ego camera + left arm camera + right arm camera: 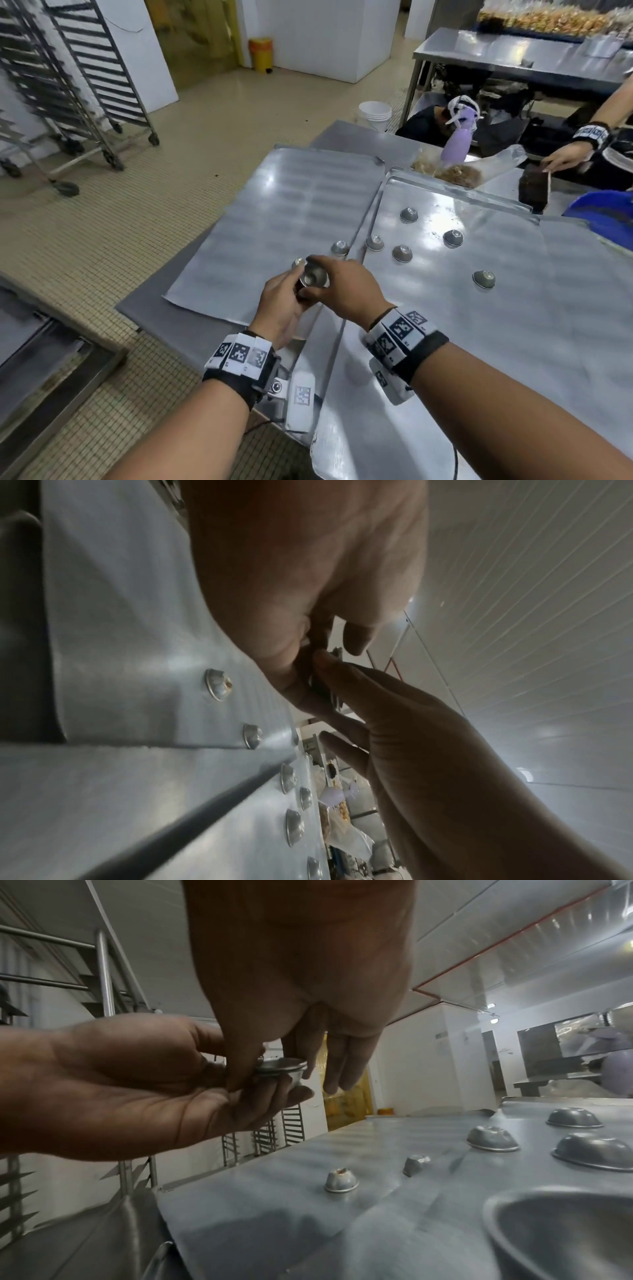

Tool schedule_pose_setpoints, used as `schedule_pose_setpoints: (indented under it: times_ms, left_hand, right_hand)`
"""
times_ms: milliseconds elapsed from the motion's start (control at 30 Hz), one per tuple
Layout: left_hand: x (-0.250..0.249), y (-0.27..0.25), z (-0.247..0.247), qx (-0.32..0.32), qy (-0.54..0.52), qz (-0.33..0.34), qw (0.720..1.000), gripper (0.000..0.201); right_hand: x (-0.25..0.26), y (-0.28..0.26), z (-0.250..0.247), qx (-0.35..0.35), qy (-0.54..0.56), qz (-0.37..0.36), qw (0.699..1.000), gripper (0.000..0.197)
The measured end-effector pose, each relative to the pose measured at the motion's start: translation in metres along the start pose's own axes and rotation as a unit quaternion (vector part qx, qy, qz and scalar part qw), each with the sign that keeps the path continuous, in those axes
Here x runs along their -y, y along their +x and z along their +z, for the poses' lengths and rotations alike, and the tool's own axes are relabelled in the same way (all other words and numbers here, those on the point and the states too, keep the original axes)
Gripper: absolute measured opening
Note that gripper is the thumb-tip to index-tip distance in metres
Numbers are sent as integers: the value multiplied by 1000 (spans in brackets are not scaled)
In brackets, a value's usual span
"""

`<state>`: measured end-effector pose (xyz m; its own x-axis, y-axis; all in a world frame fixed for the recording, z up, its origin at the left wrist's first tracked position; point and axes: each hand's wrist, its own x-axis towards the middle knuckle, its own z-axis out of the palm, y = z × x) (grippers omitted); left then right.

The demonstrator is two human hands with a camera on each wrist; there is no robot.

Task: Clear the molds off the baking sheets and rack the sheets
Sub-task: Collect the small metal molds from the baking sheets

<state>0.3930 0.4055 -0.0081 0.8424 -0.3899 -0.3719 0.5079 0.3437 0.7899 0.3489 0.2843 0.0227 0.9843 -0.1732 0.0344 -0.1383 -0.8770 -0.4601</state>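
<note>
Both hands meet above the seam between two baking sheets. My left hand [286, 301] cups a small stack of nested metal molds [313, 279], open side up. My right hand [342, 284] pinches the rim of the top mold [281, 1065] between thumb and forefinger, its other fingers hanging straight. The left baking sheet [274, 205] carries two upturned molds [339, 247] near its right edge. The right baking sheet [496, 325] carries several more upturned molds [452, 237], scattered across its far half. The stack's lower part is hidden by my fingers.
Empty tray racks [85, 68] on wheels stand on the tiled floor at the far left. A purple spray bottle [455, 144], crumbs in plastic, a blue container [606, 212] and another person's hand [565, 157] are at the table's far right. A white bucket [375, 113] sits on the floor behind.
</note>
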Motion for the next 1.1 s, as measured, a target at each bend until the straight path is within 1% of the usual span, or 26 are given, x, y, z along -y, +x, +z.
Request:
schedule_pose_setpoints:
  times_ms: [133, 233, 367, 467, 600, 700, 833, 1033, 1100]
  left_hand:
    - [-11, 7, -35, -35, 12, 6, 999, 24]
    - [-18, 21, -67, -71, 8, -8, 997, 26]
    - [-25, 37, -96, -116, 27, -31, 992, 29]
    - [-30, 48, -108, -115, 40, -48, 991, 28]
    - [-33, 59, -115, -110, 47, -66, 991, 21]
    - [-32, 66, -121, -111, 46, -74, 990, 17]
    - [-28, 71, -129, -108, 41, -84, 990, 19]
    - [-24, 74, -133, -87, 19, -98, 991, 24]
    - [-24, 74, -133, -81, 15, -99, 992, 24]
  right_hand:
    - [21, 14, 12, 47, 10, -6, 999, 69]
    - [34, 29, 17, 58, 36, 21, 997, 63]
    - [51, 49, 31, 36, 57, 61, 996, 52]
    - [51, 61, 46, 41, 57, 106, 992, 45]
    - [28, 82, 64, 61, 28, 183, 981, 34]
    - [9, 96, 72, 82, 14, 226, 971, 34]
    - [-3, 113, 85, 103, -14, 227, 968, 47]
    - [-9, 130, 108, 141, -28, 228, 963, 54]
    - [-12, 132, 116, 143, -33, 228, 962, 55]
